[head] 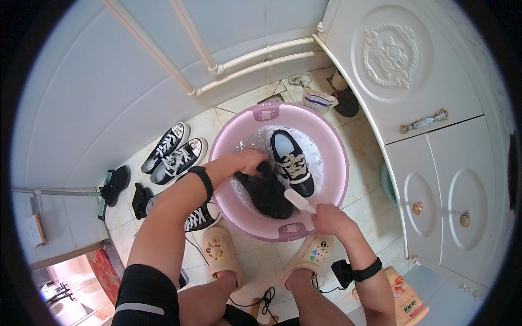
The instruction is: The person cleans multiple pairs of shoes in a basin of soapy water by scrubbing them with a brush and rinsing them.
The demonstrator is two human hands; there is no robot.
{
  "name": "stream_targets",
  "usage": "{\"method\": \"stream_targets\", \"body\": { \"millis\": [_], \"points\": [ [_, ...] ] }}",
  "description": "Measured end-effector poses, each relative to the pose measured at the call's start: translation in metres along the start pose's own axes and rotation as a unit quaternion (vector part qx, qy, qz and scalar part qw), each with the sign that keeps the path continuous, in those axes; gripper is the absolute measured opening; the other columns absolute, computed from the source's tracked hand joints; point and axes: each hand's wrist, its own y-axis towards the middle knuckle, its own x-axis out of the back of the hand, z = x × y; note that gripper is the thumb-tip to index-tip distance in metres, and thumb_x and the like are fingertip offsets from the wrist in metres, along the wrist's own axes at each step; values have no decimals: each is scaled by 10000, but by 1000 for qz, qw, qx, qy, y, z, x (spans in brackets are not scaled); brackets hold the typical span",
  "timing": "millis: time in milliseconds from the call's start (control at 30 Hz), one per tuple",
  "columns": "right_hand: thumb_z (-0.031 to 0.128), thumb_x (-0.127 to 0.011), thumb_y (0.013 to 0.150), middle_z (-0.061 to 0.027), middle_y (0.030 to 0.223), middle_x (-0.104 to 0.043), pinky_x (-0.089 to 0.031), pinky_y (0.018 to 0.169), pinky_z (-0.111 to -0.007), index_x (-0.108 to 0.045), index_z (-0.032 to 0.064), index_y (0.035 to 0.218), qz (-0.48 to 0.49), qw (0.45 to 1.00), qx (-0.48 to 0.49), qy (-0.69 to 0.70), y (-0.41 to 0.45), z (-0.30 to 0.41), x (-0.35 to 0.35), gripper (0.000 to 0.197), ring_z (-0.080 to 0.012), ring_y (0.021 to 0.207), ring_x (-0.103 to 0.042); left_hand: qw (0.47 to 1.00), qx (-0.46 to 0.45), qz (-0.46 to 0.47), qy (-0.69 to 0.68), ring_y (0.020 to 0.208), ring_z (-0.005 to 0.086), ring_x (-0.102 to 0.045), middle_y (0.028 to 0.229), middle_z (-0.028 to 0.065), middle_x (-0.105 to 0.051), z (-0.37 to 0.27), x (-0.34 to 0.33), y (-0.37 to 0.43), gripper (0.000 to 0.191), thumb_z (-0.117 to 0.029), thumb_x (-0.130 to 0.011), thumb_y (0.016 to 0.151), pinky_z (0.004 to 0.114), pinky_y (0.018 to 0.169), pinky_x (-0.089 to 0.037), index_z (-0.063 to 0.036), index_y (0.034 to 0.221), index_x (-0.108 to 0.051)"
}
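A pink plastic basin [340, 163] holds sudsy water on the tiled floor. My left hand [252, 161] grips the opening of a soaked black shoe [271, 193] inside it. My right hand [331, 219], at the basin's near right rim, holds a white-headed scrubbing brush [299, 199] by its handle. The brush head lies over the gap between the black shoe's toe end and a black-and-white lace-up sneaker [293, 163]. That sneaker rests in the suds at the right, its pale insole facing up. The brush's bristles are hidden from this side.
Black canvas sneakers [178, 160] and other dark shoes [115, 185] stand on the left floor. Beyond the basin are an open packet [319, 100] and a black shoe [346, 102]. A white cabinet [432, 163] borders the right side; a cable [268, 299] lies between my clog-clad feet.
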Motion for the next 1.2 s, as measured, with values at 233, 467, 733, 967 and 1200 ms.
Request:
{"method": "stream_targets", "body": {
  "millis": [233,467,733,967,1200],
  "points": [
    [171,-541,838,-279,889,-643,-516,759,-463,-634,-60,886,-55,998,14,-3,22,4,-10,254,-404,851,-642,982,95,166,4,1036,331,-602,1060,154,-655,0,1,15,462,-314,-743,686,429,870,-487,-88,1075,-639],
    [99,-554,801,-180,916,-678,-539,765,-416,-677,0,880,-114,988,-51,-88,30,7,-5,176,-334,864,-669,998,33,-23,-43,972,367,-614,1004,156,-666,0,-16,-9,388,-242,-670,757,447,864,-484,-118,1121,-628],
    [99,-544,813,-177,960,-675,-534,787,-404,-681,8,924,-72,991,-58,-95,21,11,11,198,-322,910,-663,998,46,1,-36,973,373,-606,1015,179,-654,-42,6,-41,290,-160,-570,818,457,876,-475,-104,1095,-633],
    [117,-559,807,-207,994,-662,-524,813,-423,-668,-13,948,-62,992,-106,-22,3,8,29,221,-349,934,-651,984,-24,-64,-163,965,390,-596,994,211,-641,-40,23,-66,253,-75,-534,852,438,878,-459,-5,1085,-605],
    [136,-563,811,-210,965,-667,-525,803,-424,-678,-8,935,-92,992,-81,-1,-8,3,45,223,-360,905,-653,949,123,15,-289,931,210,-598,1013,169,-655,-64,67,-109,280,-118,-473,940,339,888,-447,0,1175,-570]
  ]
}}
